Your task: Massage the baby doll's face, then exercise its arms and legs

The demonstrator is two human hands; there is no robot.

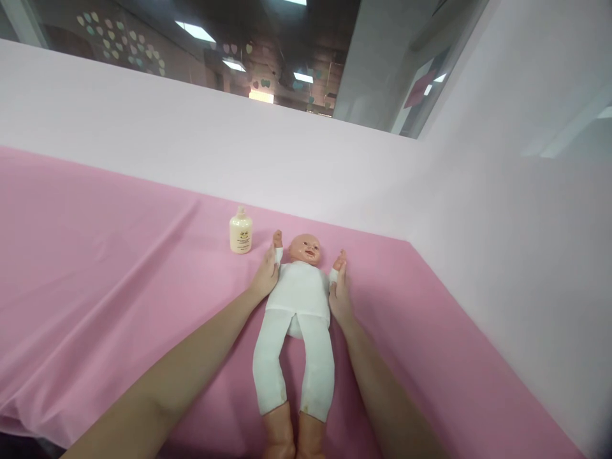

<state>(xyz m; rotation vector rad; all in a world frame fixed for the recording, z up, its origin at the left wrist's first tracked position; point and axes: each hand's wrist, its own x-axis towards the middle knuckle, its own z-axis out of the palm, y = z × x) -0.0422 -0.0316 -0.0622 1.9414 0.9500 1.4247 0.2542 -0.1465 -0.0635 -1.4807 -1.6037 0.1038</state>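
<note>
The baby doll (299, 303) lies flat on its back on the pink cloth-covered worktop (119, 236). Its head is close to the far edge, not far from the far right corner, and its legs point to the near edge.

The person's left hand (266, 275) is at one side of the doll and the right hand (340, 298) is at the other. The fingers of both hands lie along the doll's sleeves, below its little hands. I cannot tell if they squeeze the arms or just rest on them. One hand on each side may help the doll lie straight and not roll.

A cream lotion bottle (240, 233) stands upright near the far edge, to the left of the doll's head. Maybe it is there to be easy to reach but not in the way of the arms.

The doll has a bald, shiny head. Its arms are bent up, with a hand on each side of its head. It wears a white top (301, 284) and white pants (318, 357), with small yellowish marks near the cuffs. Its feet are bare, and the view cuts them off at the bottom.
</note>
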